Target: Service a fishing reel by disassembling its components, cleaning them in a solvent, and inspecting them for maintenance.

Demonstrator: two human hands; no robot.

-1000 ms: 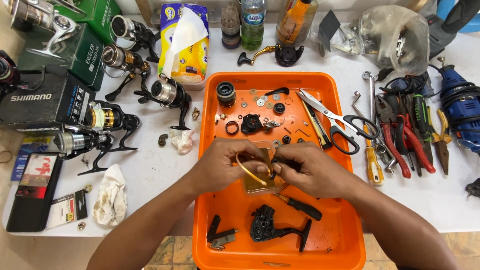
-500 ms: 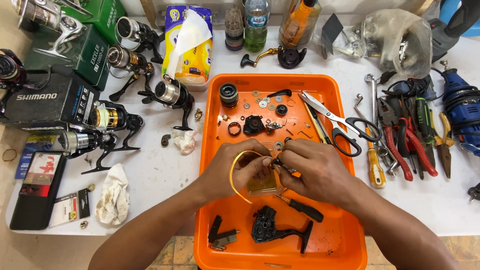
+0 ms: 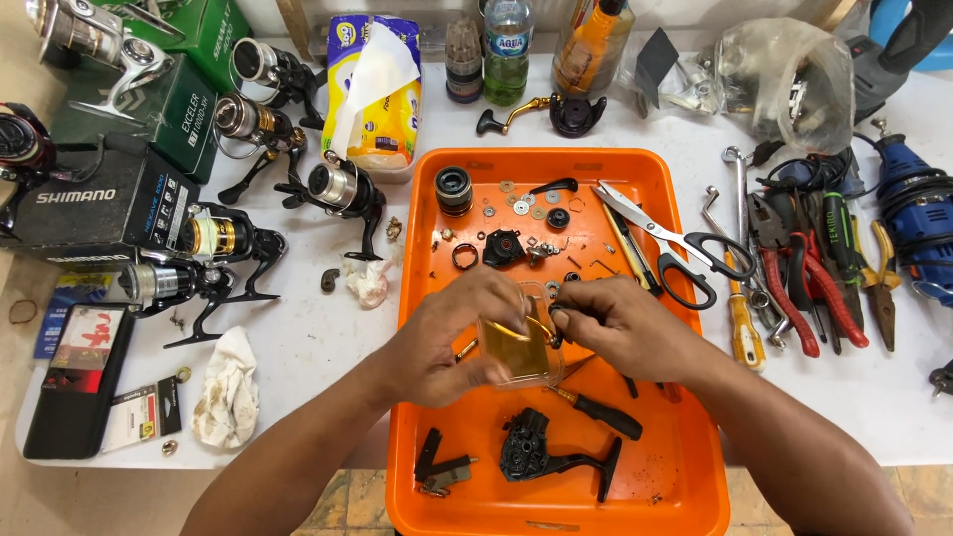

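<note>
White counter (image 3: 298, 328), crowded from edge to edge. At far left: dark and green cardboard boxes (image 3: 99, 203), with black spinning reels (image 3: 223, 238) laid beside them; nearer the front edge, a crumpled white rag (image 3: 226, 397).

Centre: shallow orange plastic tray (image 3: 675, 496), holding washers, screws and small black parts along its far side.

Left hand (image 3: 447, 342): over the middle of the tray, fingers (image 3: 491, 298) curled around a small clear plastic cup of amber liquid (image 3: 521, 349). Cup held just above the tray floor, roughly upright, between the two hands. Walls transparent, liquid golden and clear; depth of fill hard to judge.

Right hand (image 3: 620, 323): touching the cup's right rim, thumb and forefinger pinched on a small dark ring-shaped part (image 3: 558, 316). Part too small to identify further.

Step in hand, by appearance: small part handled at the mouth of the cup, either dipped or lifted out; cannot tell which. Requirements for any further move: cup kept level, light pinch only, hands kept over the tray so that drips and dropped pieces land inside it.

Nearer in the tray: black reel body with handle (image 3: 541, 455) and black-handled screwdriver (image 3: 606, 415). Across the tray's right rim: steel scissors with black handles (image 3: 665, 248). On the counter at right: red-handled pliers (image 3: 794, 288), then a blue power tool (image 3: 913, 199).
</note>
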